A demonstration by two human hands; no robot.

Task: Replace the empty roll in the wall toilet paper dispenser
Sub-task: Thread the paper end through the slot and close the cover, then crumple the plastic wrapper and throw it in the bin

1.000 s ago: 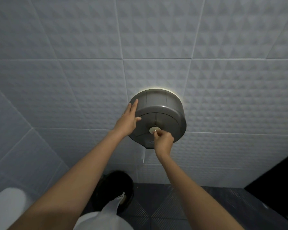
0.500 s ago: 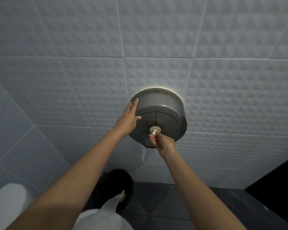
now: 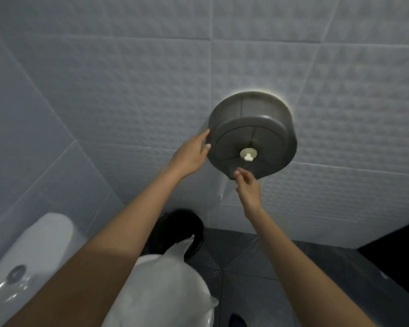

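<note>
On dispenser [image 3: 253, 135] rim, left fingers [image 3: 202, 139] spread.

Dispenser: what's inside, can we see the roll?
No. The grey dispenser cover is closed, so roll and core are hidden. Only a paper tail hangs below its bottom edge, beside the right hand.

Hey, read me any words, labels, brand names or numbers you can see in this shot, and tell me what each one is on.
None can be read.
Grey dispenser: no lettering shows on its cover or around the white centre lock.
Wall tiles: embossed pattern only, no text.
Toilet tank and white plastic bag: no print visible; the frame is blurred.
</note>
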